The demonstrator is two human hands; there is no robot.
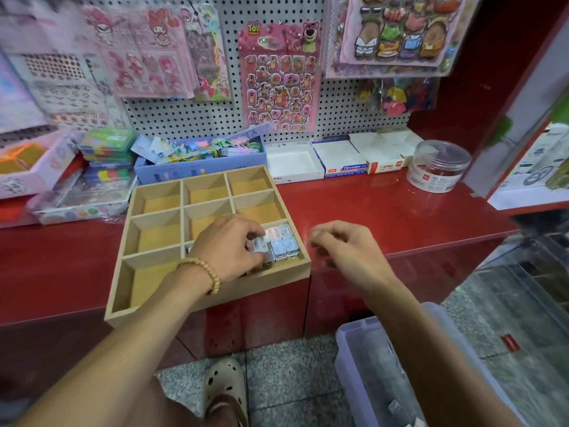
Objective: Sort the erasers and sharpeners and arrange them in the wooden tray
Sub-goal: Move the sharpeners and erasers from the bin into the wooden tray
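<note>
Left forearm enters from the lower left and reaches diagonally across the near edge of the wooden tray [144,238], which sits on the red desk [385,211]. A beaded bracelet [206,272] circles the wrist. The left hand [228,248] is palm down over the tray's near-right compartment, fingers curled, the grip pinched on a small pale eraser [260,243] at the left end of the row. Which fingertips bear on it cannot be told; the knuckles hide them.

Task items: a cluster of small wrapped erasers [281,241], pale blue, white and pink, stands packed side by side in that near-right compartment, touching one another and close to the tray's right wall. The other compartments visible show bare wood floor.

Right forearm enters from the lower right. The right hand [341,245] hovers above the desk just beside the tray's right edge, apart from it, wrist raised, fingers loosely curled downward; the grip is relaxed and holds nothing visible. Its outline is blurred.

Behind the tray: a blue box of mixed small goods [200,161], open white cartons [292,161] and a clear round tub [438,164] against the pegboard. A translucent plastic bin [369,371] stands on the floor at lower right
</note>
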